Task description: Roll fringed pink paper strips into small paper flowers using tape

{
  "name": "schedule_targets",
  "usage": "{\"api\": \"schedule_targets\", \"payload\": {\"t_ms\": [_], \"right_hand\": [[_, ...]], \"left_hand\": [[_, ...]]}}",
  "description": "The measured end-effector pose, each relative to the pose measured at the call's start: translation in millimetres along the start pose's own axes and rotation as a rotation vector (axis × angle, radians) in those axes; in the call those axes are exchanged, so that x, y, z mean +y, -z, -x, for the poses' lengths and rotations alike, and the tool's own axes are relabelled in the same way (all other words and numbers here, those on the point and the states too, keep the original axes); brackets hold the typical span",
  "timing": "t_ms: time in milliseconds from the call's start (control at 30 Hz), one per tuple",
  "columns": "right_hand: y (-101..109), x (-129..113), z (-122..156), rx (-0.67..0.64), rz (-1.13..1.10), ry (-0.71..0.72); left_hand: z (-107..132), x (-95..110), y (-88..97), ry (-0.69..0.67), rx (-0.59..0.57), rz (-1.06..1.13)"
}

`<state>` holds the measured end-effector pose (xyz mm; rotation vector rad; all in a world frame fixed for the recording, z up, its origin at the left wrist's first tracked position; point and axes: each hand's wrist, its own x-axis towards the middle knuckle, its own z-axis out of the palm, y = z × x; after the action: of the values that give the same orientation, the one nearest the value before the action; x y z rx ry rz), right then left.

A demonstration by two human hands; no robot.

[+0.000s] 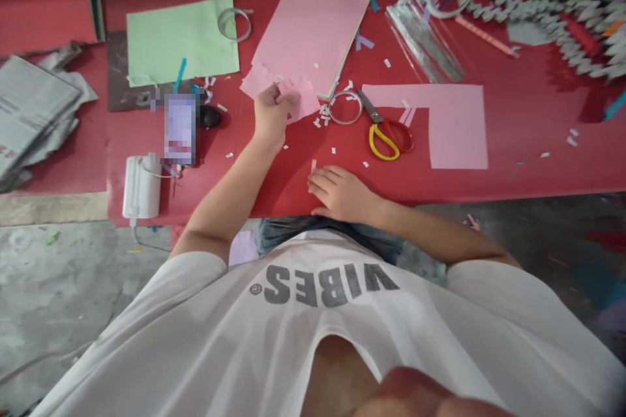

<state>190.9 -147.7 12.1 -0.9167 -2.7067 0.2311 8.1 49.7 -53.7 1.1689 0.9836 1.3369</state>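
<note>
My left hand [272,111] is stretched forward over the red table [528,117], its fingers pinched on a small cut piece of pink paper [300,94] that lies beside a larger stack of pink sheets [313,26]. My right hand [340,192] rests near the table's front edge, fingers lying flat and close together, touching a tiny pink paper strip [313,165]. Scissors with yellow and red handles [384,130] lie just right of my left hand, next to a tape ring [345,107].
An L-shaped pink sheet [454,124] lies right of the scissors. A green sheet [180,39], a phone [180,129], a white power bank [141,186] and folded newspapers [34,111] are at the left. Paper chains [552,13], clear plastic sleeves [425,39] and scraps fill the far right.
</note>
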Motion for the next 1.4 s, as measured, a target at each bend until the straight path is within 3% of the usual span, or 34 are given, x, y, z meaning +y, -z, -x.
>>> {"api": "schedule_targets", "payload": {"t_ms": [200, 333, 467, 633, 767, 900, 1100, 1400], "right_hand": [[-37.6, -31.7, 59.1, 0.236, -0.053, -0.023], [-46.2, -35.9, 69.2, 0.425, -0.127, -0.087], [-19.3, -18.3, 52.7, 0.589, -0.225, -0.259], [45.6, 46.6, 1.2, 0.675, -0.369, -0.33], [77.7, 109.1, -42.4, 0.597, -0.472, -0.354], [71.5, 144.1, -59.6, 0.44, -0.63, -0.31], [45.4, 146.4, -46.2, 0.371, -0.731, -0.352], [44.2, 143.8, -47.9, 0.398, -0.751, -0.393]], "left_hand": [[10.7, 6.3, -9.3, 0.036, -0.127, 0.049], [22.2, 16.2, -18.3, 0.103, -0.174, 0.048], [31.9, 28.2, -26.2, 0.163, -0.212, 0.067], [37.5, 37.1, -29.2, 0.227, -0.296, 0.079], [39.6, 42.5, -27.0, 0.28, -0.415, 0.094], [42.7, 49.3, -26.2, 0.337, -0.553, 0.077], [48.5, 58.4, -26.8, 0.425, -0.687, -0.007], [49.6, 61.8, -26.1, 0.545, -0.69, 0.019]]}}
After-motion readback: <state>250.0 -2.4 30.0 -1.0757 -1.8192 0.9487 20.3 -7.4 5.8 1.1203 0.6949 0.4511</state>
